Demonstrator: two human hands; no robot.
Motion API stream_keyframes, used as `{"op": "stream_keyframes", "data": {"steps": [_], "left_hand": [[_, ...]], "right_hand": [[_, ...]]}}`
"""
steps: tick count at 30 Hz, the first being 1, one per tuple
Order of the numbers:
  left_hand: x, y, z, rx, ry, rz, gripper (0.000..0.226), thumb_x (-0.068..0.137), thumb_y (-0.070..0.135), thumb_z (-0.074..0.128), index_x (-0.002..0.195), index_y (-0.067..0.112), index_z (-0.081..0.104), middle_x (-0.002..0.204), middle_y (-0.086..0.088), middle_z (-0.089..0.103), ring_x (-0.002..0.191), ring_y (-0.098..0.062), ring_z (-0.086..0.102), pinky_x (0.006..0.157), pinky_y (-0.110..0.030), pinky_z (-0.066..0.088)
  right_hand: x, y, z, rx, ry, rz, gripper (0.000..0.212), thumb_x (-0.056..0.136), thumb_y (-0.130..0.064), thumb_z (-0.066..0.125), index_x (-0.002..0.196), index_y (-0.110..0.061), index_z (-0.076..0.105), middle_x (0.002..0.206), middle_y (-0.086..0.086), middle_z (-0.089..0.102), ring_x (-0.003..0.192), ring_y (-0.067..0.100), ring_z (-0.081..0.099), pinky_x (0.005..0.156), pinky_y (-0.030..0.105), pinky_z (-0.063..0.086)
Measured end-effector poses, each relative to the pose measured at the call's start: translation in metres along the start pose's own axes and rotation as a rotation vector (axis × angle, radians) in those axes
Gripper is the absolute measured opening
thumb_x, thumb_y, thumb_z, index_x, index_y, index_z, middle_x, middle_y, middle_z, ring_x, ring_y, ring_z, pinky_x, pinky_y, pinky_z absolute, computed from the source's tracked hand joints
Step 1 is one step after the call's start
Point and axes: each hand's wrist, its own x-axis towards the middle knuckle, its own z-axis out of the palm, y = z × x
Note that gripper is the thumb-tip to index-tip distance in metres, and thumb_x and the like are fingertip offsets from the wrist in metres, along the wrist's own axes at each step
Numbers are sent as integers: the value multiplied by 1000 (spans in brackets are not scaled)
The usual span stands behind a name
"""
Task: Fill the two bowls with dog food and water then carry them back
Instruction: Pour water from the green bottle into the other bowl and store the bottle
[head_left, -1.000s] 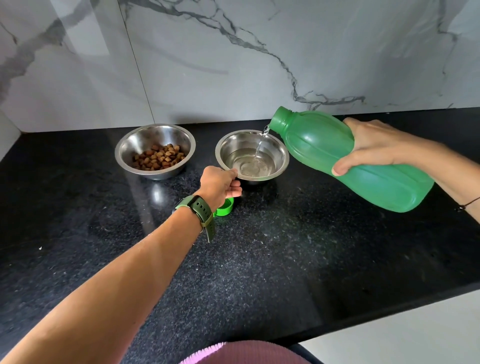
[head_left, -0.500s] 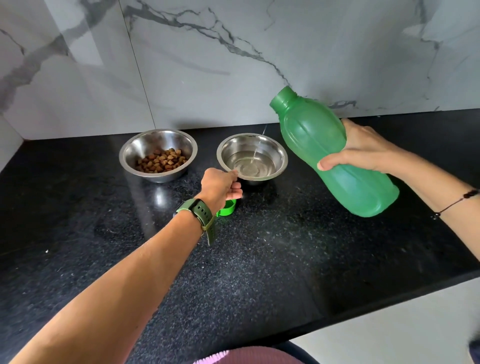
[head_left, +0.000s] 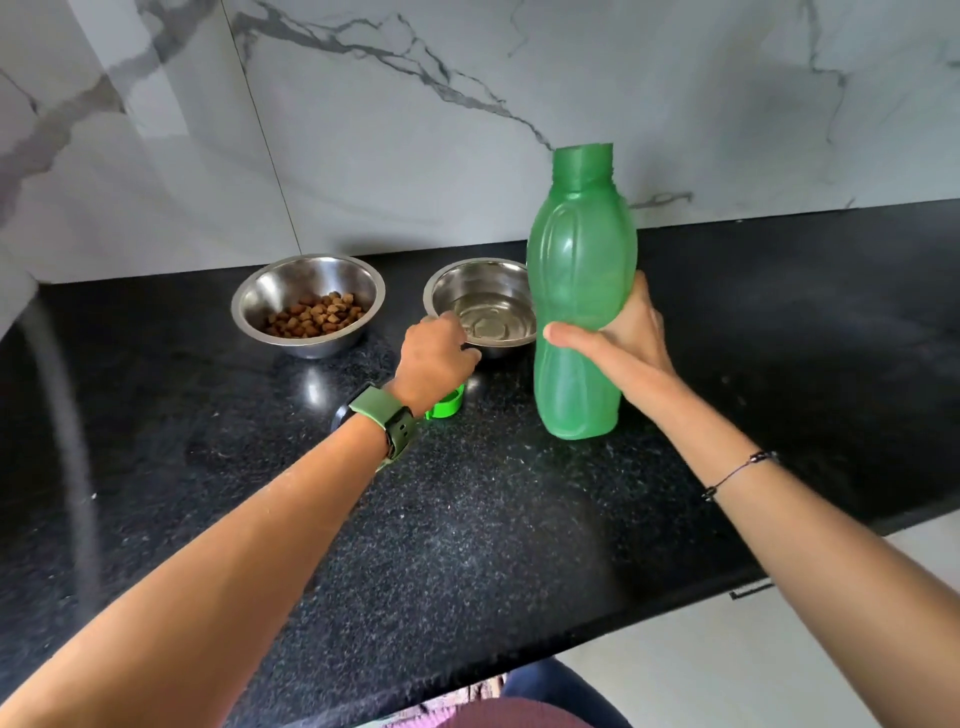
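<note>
Two steel bowls stand side by side on the black counter (head_left: 467, 519) near the marble wall. The left bowl (head_left: 260, 306) holds brown dog food (head_left: 314, 319). The right bowl (head_left: 485, 291) holds a little water. My left hand (head_left: 434, 364) grips the near rim of the water bowl. My right hand (head_left: 618, 338) grips an uncapped green plastic bottle (head_left: 579, 270), which stands upright on the counter just right of the water bowl and hides that bowl's right edge. The bottle's green cap (head_left: 445, 408) lies on the counter under my left hand.
A white marble wall (head_left: 467, 130) backs the counter. The counter's front edge runs diagonally at lower right, with pale floor (head_left: 779, 665) beyond it. A green watch sits on my left wrist.
The bottle has swung from tilted over the water bowl to upright and come down onto the counter. Pouring has stopped. My left hand has stayed on the bowl's rim.
</note>
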Motion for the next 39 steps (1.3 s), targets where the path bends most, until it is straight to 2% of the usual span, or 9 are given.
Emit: {"op": "stream_keyframes", "data": {"steps": [5,11,18,23,26,29,31,35,39], "left_hand": [[-5,-4,-3,210,-47,8,47,90,28,60,128,3,49,131,-20,46,123,-37,42,102,-39,36],[-11,-7,1,310,-120,-29,65,86,43,62,132,3,40,133,-18,41,126,-37,37,99,-47,41],[-17,-9,31,321,-116,-6,58,86,36,64,129,6,38,128,-19,42,119,-39,43,95,-46,45],[-11,-10,35,310,-218,27,49,91,25,51,139,25,41,128,-18,48,117,-40,45,94,-40,42],[-7,6,7,-37,-160,54,36,89,23,55,124,23,58,112,-12,64,104,-32,61,89,-36,52],[-16,47,-40,-1067,20,-1,13,94,5,54,104,12,50,88,-4,60,74,-21,62,58,-25,55],[-19,74,-63,-1470,65,17,18,94,3,53,100,13,40,91,-4,52,72,-15,59,62,-29,57],[-19,113,-80,-1605,90,213,29,94,8,55,109,12,31,92,-6,49,73,-15,58,75,-34,56],[-20,126,-67,-1307,299,581,58,81,1,61,127,21,32,122,-25,46,90,-20,52,85,-40,55]], "right_hand": [[-9,8,23,67,67,9,86,57,-30,87,125,-12,38,111,-2,54,101,14,53,84,28,46],[-12,17,28,158,104,-26,88,56,-32,85,127,-13,37,112,-5,53,106,13,54,89,28,47],[-18,22,32,178,97,-22,90,53,-35,80,128,-15,34,110,-7,51,103,11,53,84,24,46],[-27,28,31,203,92,-31,89,55,-29,83,128,-17,33,111,-7,52,104,11,53,87,24,45],[-28,29,30,204,84,-28,88,61,-20,86,130,-15,32,112,-7,50,104,11,51,86,24,43],[-28,29,31,208,85,-21,87,62,-16,86,130,-14,31,113,-6,49,104,10,50,84,20,41],[-29,29,31,215,89,-20,87,62,-14,86,130,-14,31,111,-8,49,104,9,49,78,8,40],[-29,28,31,211,96,-14,85,63,-14,85,130,-14,33,99,-22,45,100,6,47,70,-5,37],[-29,27,31,193,95,5,82,63,-15,85,127,-14,34,102,-13,50,99,7,50,73,1,39]]}}
